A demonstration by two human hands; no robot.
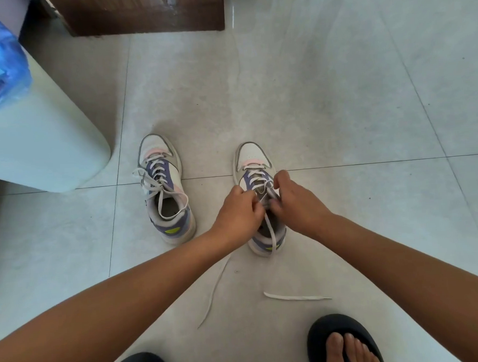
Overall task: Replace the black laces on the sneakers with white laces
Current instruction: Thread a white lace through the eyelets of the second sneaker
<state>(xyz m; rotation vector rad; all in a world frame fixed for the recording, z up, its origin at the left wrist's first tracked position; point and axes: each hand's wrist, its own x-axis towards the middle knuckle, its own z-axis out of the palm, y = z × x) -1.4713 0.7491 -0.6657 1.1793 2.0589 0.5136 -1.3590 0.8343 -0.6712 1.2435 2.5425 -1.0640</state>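
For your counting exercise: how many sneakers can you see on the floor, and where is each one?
2. One sneaker stands on the left by the pale bin; the other sneaker is on the right, under both hands, with its heel end partly hidden.

We see two white sneakers with purple, pink and grey panels standing side by side on the floor, toes pointing away. The left sneaker (164, 188) is fully threaded with a white lace (159, 183), ends loose. The right sneaker (255, 163) carries a white lace (271, 229) whose ends trail past its heel.
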